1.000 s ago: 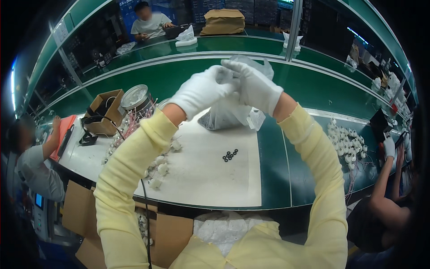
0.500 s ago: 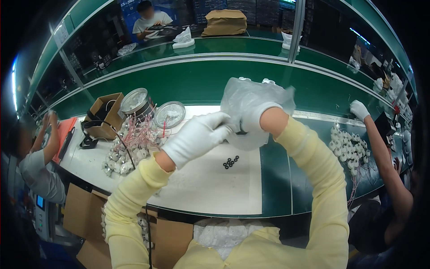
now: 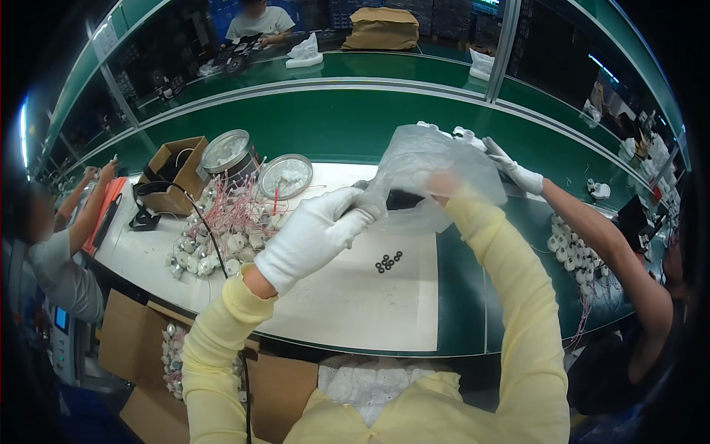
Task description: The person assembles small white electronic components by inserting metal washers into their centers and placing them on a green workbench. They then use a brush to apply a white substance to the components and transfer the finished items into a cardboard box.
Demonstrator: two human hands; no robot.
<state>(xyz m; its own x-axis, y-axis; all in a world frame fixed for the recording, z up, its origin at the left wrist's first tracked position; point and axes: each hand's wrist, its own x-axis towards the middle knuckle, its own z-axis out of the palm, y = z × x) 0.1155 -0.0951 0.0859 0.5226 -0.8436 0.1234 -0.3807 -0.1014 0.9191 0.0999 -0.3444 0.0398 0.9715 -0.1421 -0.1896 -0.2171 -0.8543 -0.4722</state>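
Observation:
My left hand (image 3: 319, 235), in a white glove, is closed on the rim of a clear plastic bag (image 3: 421, 159). The bag's mouth gapes towards me, dark inside. My right hand (image 3: 442, 185) is inside the bag up to the wrist; it is blurred and its fingers are hidden by the plastic. What else the bag holds I cannot make out. Below the bag, several small black rings (image 3: 388, 262) lie in a cluster on the white mat (image 3: 355, 318).
Left of my hands lie white parts with red wires (image 3: 233, 240), a tin (image 3: 228, 154), a lid (image 3: 285, 176) and a cardboard box (image 3: 174, 170). A co-worker's gloved hand (image 3: 514, 166) reaches in beside the bag, near white parts (image 3: 467, 137). More wired parts (image 3: 573, 248) lie at right.
My right hand has gone deeper into the bag, and the bag's mouth has spread wider. The co-worker's hand on the right has moved left, up to the bag.

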